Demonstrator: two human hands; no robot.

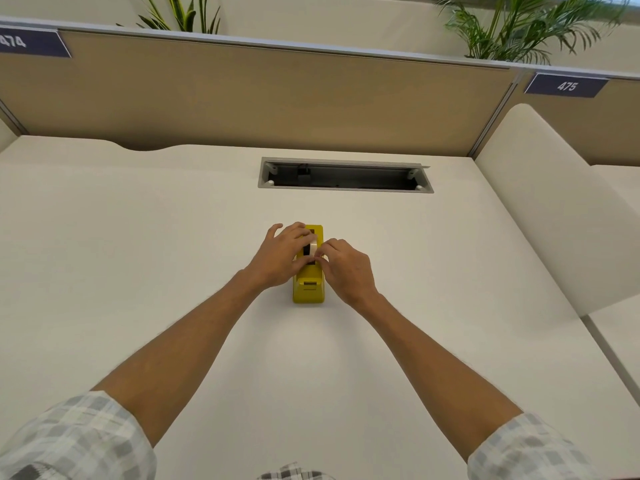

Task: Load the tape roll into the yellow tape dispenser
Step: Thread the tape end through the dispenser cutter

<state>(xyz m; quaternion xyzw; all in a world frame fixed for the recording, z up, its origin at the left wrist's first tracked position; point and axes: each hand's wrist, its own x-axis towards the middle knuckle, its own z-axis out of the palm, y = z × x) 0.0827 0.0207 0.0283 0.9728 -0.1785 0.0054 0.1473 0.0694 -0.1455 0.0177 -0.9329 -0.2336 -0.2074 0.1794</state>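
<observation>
A yellow tape dispenser stands on the white desk, its cutter end pointing toward me. A pale tape roll sits in the dispenser's slot, mostly hidden by fingers. My left hand lies over the left side of the dispenser, with fingers on the roll. My right hand comes in from the right and its fingertips pinch at the roll's near edge. Both hands touch the roll and the dispenser together.
An open cable tray is cut into the desk behind the dispenser. A tan partition runs along the back, with plants above it. A white side divider rises on the right.
</observation>
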